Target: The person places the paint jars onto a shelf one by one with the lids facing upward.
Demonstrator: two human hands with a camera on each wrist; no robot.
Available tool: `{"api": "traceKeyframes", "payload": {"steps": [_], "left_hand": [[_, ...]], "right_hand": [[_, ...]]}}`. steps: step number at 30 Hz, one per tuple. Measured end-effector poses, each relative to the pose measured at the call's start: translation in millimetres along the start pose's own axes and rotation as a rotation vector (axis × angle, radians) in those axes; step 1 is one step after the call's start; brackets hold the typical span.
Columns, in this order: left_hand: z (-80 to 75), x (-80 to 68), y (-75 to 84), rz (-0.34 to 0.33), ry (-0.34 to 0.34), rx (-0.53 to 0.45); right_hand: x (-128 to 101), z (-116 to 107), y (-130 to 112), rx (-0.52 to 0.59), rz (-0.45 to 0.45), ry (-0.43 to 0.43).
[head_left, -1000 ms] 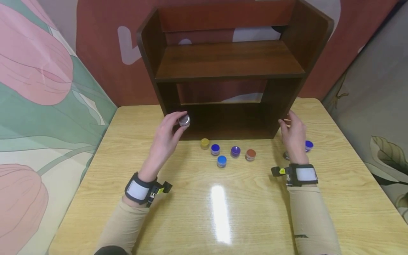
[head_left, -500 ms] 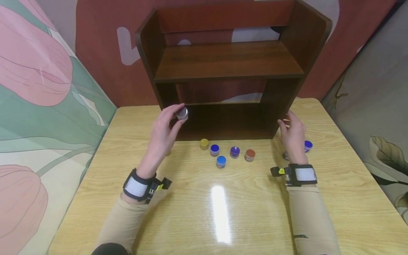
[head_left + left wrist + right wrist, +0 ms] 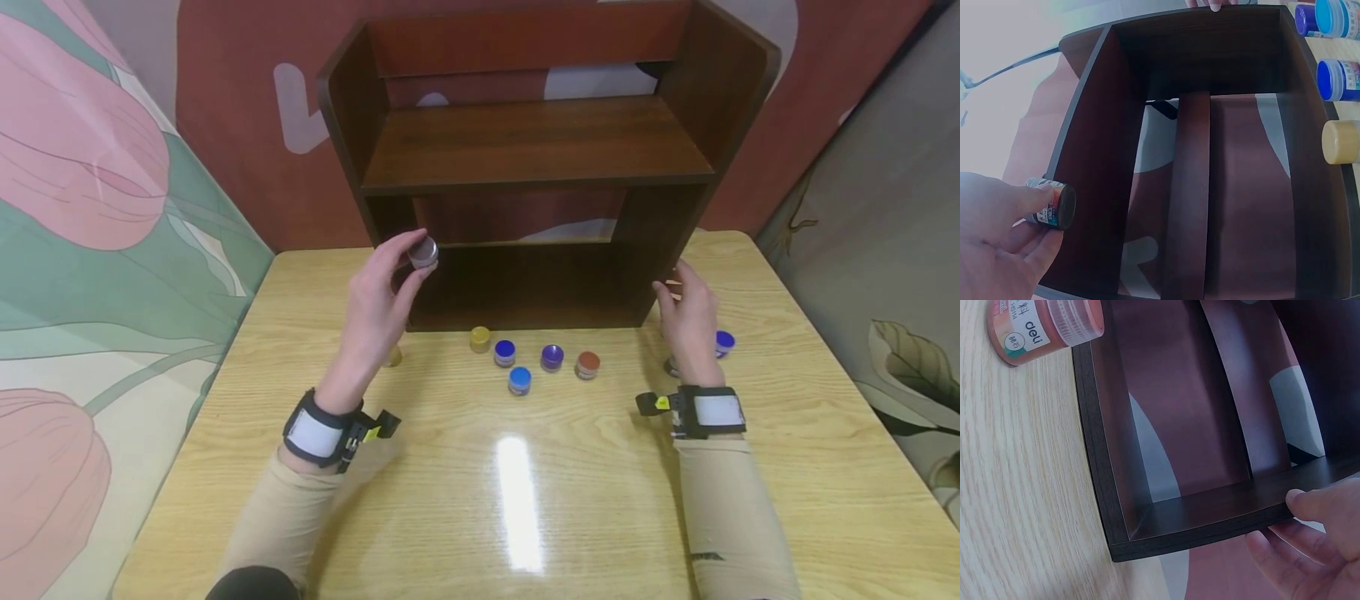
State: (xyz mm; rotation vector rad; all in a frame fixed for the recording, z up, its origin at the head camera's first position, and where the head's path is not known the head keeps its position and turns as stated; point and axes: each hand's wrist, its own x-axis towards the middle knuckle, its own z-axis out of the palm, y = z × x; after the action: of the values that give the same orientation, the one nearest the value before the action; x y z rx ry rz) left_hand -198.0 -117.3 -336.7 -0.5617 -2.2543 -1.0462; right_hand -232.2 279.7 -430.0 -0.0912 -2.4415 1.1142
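My left hand (image 3: pixel 375 304) pinches a small paint jar (image 3: pixel 1054 203) with a dark lid between thumb and fingers. The jar is raised in front of the left side panel of a dark brown wooden bookshelf (image 3: pixel 540 179). In the left wrist view it sits beside a shelf board's front edge; whether they touch I cannot tell. At the bookshelf's right side panel, my right hand (image 3: pixel 690 321) grips the front edge, thumb (image 3: pixel 1297 501) on the edge and fingers on the outer side.
Along the bookshelf's front stand paint jars: a yellow one (image 3: pixel 480 339), a dark blue one (image 3: pixel 505 352), a light blue one (image 3: pixel 520 381), a purple one (image 3: pixel 552 358) and an orange-brown one (image 3: pixel 587 365). An ochre jar (image 3: pixel 394 357) and a blue-lidded jar (image 3: pixel 724 343) stand partly hidden by my arms.
My left hand has risen and shifted slightly left with the paint jar, uncovering the ochre jar by its wrist. The right hand stays at the bookshelf's side panel.
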Motion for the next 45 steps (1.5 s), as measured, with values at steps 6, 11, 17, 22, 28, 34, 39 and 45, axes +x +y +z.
{"api": "traceKeyframes", "payload": {"steps": [6,11,17,22,28,34,39,45], "left_hand": [[-4.2,4.8,4.0,0.019,0.013,0.023],[-6.0,9.2,4.6,0.037,0.027,0.026],[-7.3,13.7,6.1,0.043,0.04,0.038],[-8.3,18.5,7.8,0.05,0.054,0.041],[-10.6,25.3,12.0,0.057,0.066,0.043],[-13.0,31.3,16.0,0.037,0.063,0.053],[-15.8,36.5,16.5,0.026,0.078,0.047],[-19.5,40.9,16.9,-0.004,0.083,0.055]], "right_hand": [[0,0,1,0.002,-0.009,0.003],[0,1,2,0.001,-0.016,0.006],[-1,-1,1,-0.001,-0.007,-0.002],[-1,-1,1,0.008,-0.003,-0.005],[-1,-1,1,0.006,-0.002,-0.005],[-1,-1,1,-0.002,-0.003,-0.006],[-1,-1,1,-0.005,-0.002,-0.009],[-1,-1,1,-0.005,0.007,-0.015]]}}
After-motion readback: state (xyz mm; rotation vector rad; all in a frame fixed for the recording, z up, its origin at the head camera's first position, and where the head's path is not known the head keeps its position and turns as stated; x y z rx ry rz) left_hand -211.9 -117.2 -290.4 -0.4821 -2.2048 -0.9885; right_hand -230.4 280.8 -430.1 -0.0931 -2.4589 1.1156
